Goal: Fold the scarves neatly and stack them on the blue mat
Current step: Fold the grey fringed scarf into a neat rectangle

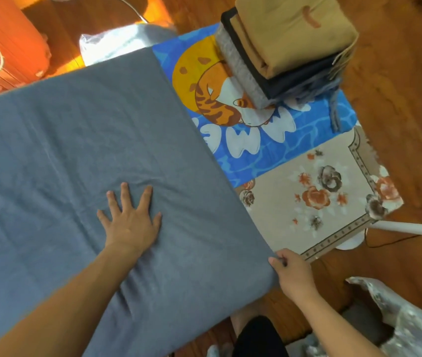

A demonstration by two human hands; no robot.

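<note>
A large grey scarf (76, 150) lies spread flat over the floor and covers the left part of the blue mat (269, 150), which bears a cat picture. My left hand (130, 220) presses flat on the scarf, fingers spread. My right hand (291, 273) pinches the scarf's near right corner. At the mat's far end stands a stack of folded scarves (289, 47): a tan one on top, dark and grey ones below, fringe hanging over the side.
A beige flowered mat (315, 202) lies beside the blue one on the wooden floor (397, 112). An orange cylinder (4, 47) stands at the far left. Clear plastic bags lie at the back (117, 42) and near right (405, 318). A white bar (415, 228) lies right.
</note>
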